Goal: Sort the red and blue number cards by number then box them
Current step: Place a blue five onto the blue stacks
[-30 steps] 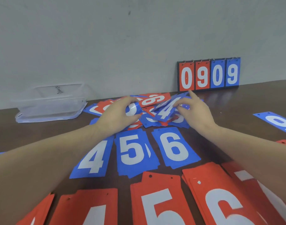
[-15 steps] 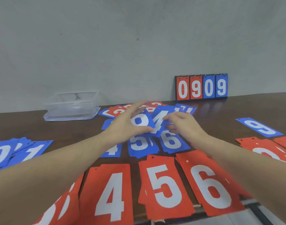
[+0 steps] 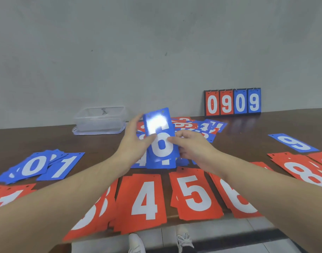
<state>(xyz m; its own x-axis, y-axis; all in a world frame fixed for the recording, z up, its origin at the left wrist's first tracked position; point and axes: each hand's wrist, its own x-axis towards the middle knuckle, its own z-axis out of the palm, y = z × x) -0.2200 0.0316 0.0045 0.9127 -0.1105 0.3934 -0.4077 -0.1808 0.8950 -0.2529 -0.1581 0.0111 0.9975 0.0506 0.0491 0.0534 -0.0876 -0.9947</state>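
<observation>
You held a blue 6 card (image 3: 161, 136) upright above the table (image 3: 247, 136), glare washing out its top half. Your left hand (image 3: 136, 141) gripped its left edge, thumb across the face and fingers behind. Your right hand (image 3: 191, 145) pinched its right edge with curled fingers. The unsorted pile (image 3: 194, 127) lay just behind the card, toward 1 o'clock. At 11 o'clock sat the clear plastic box (image 3: 100, 120); the scoreboard (image 3: 232, 103) leaned on the wall at 1 o'clock. Blue 0 and 1 stacks (image 3: 47, 165) lay at 9 o'clock, a lone blue 9 card (image 3: 293, 143) at 3, and the red 4 stack (image 3: 143, 199) and red 5 stack (image 3: 194, 194) nearest you.
</observation>
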